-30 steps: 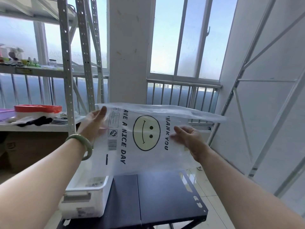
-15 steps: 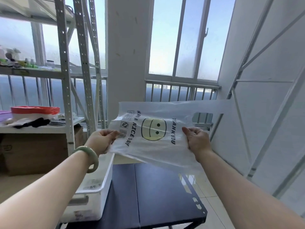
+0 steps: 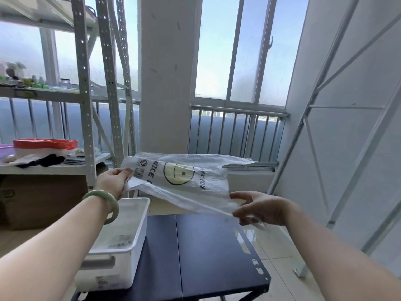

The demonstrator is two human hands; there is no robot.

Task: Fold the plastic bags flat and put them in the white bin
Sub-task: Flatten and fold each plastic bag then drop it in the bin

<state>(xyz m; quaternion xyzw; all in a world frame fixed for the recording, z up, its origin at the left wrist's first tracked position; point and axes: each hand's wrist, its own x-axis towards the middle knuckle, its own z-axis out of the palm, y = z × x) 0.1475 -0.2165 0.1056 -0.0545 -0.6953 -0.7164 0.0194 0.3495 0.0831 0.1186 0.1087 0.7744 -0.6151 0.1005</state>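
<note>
nearest stood a dark blue worktop (image 3: 206, 257), with the white bin (image 3: 112, 272) sitting on its left side, partly over the edge. above the bin reached the left forearm, a pale green bangle (image 3: 106, 203) round its wrist. the left hand (image 3: 112, 181) pinched the left end of a clear plastic bag (image 3: 184, 181) between curled fingers and thumb. the right hand (image 3: 260, 208), lower and nearer than the left, gripped the bag's near edge between thumb and fingers, so that the edge ran taut and slanting from the upper left down to the right. the bag hung in the air over the far part of the worktop, apart from the bin, partly doubled over, its printed smiley face and black lettering facing the camera and its handle loops trailing off to the right. farther off on the left stood a metal shelf rack (image 3: 83, 105) carrying a red-lidded tub (image 3: 45, 144), with a cardboard box (image 3: 43, 198) under it. beyond rose a white pillar (image 3: 166, 83) and railed windows (image 3: 236, 131).
</note>
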